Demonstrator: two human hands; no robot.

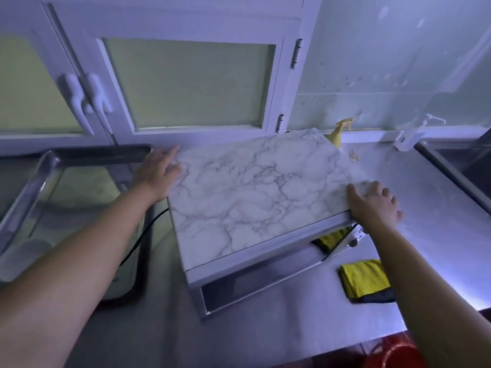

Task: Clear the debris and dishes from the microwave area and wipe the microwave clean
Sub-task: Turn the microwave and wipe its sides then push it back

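Observation:
A microwave with a marble-patterned top stands skewed on the steel counter, its dark door facing me. My left hand lies against its far left corner with fingers straight. My right hand presses flat on its near right corner, fingers spread over the edge. A folded yellow cloth lies on the counter to the right of the door. Another bit of yellow cloth shows under the microwave's right front edge.
A yellow spray bottle stands behind the microwave by the wall. A metal tray holds a white dish at left. A black cord runs down the microwave's left side. Rubber bands, a sink and a red bucket are at right.

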